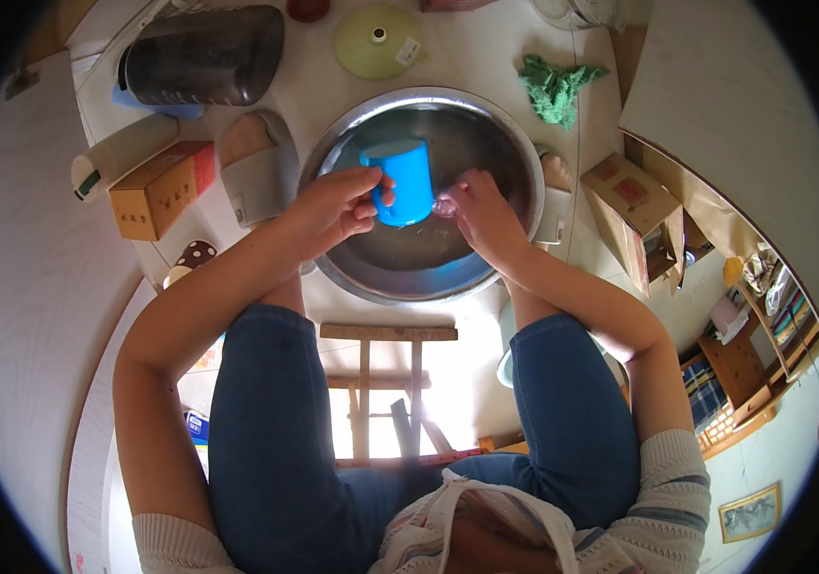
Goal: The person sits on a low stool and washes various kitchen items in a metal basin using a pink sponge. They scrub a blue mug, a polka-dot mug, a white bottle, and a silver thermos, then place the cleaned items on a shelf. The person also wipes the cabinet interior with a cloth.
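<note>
My left hand (327, 208) grips a bright blue mug (411, 185) by its handle and holds it tilted above a round metal basin (420, 285). The basin stands between my feet and holds water. On the mug's lower right, my right hand (487, 219) pinches a small translucent pinkish scrubber or wad (444, 208); its exact kind is unclear. The wad is at or very close to the mug's side. Fingers partly hide it.
Beyond the basin lie a pale green lid or funnel (373, 50) and a crumpled green cloth (558, 90). A dark translucent container (208, 54), a cylindrical container (122, 154) and a cardboard box (160, 190) are left. An opened carton (631, 208) stands right. A wooden stool (389, 333) is below.
</note>
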The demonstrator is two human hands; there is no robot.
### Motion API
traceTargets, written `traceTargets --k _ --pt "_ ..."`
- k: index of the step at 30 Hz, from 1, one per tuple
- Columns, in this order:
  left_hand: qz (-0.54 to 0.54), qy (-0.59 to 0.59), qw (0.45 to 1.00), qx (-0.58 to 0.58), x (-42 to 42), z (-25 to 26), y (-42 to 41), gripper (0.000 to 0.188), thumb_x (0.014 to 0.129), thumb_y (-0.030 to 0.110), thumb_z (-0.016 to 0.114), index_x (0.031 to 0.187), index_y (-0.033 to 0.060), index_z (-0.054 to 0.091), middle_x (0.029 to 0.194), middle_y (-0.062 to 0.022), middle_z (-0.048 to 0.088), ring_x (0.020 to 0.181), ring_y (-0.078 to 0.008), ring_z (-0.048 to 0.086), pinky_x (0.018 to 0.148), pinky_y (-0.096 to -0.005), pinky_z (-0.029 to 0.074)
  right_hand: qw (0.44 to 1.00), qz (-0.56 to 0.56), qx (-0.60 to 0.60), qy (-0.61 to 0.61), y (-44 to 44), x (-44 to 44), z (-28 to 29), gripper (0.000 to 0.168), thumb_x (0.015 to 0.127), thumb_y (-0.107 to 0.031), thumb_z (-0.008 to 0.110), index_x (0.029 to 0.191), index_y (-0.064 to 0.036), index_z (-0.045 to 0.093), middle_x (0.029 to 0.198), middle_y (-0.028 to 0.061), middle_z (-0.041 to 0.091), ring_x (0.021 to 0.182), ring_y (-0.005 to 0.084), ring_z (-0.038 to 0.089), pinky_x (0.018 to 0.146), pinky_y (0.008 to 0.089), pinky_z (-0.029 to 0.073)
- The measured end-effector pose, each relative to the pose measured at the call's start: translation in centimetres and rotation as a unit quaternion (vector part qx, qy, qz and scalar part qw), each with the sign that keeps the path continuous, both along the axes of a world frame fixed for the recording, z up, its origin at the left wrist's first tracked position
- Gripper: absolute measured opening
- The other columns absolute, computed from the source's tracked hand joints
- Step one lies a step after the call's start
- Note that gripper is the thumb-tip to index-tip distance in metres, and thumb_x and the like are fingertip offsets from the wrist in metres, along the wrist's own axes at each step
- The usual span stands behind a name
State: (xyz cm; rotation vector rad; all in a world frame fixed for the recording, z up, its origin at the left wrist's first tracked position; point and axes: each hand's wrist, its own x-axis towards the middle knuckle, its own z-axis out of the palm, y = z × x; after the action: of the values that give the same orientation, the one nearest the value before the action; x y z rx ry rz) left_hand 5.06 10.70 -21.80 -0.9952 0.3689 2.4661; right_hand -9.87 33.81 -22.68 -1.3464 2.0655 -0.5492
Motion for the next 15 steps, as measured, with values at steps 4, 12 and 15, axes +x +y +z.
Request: traceTargets --k 4,12,15 --pt "0.063 -0.041 0.996 0.043 -0.1 0.7 0.3 0.021 0.102 0.030 0.054 0.098 0.0100 0.056 0.094 -0.0045 0.060 0.069 -0.0089 0.041 0.064 -0.0246 0.039 0.974 -0.167 0.031 -0.151 0.4 0.1 1.6 0.029 0.075 0.003 0.067 0.101 -0.006 0.060 0.100 0.0134 0.051 0.097 0.0319 0.055 0.076 0.0344 0.052" --pt "0.183 -0.086 0.972 0.122 -1.5 1.4 0.9 0.025 0.107 0.027 0.041 0.095 0.0062 0.048 0.090 -0.0084 0.057 0.067 -0.0127 0.040 0.062 -0.0283 0.040 0.973 -0.152 -0.053 -0.164 -2.1 0.0 7.7 0.035 0.071 0.009 0.065 0.102 -0.006 0.059 0.104 0.0129 0.049 0.097 0.0320 0.053 0.086 0.0359 0.049" --pt "0.217 -0.108 0.957 0.162 -1.6 1.5 1.0 0.027 0.108 0.026 0.038 0.094 0.0054 0.048 0.089 -0.0082 0.056 0.065 -0.0131 0.039 0.061 -0.0277 0.039 0.990 -0.006 -0.109 -0.092 -2.2 0.5 7.0 0.040 0.067 0.007 0.068 0.104 -0.005 0.059 0.105 0.0115 0.050 0.096 0.0306 0.052 0.085 0.0356 0.049"
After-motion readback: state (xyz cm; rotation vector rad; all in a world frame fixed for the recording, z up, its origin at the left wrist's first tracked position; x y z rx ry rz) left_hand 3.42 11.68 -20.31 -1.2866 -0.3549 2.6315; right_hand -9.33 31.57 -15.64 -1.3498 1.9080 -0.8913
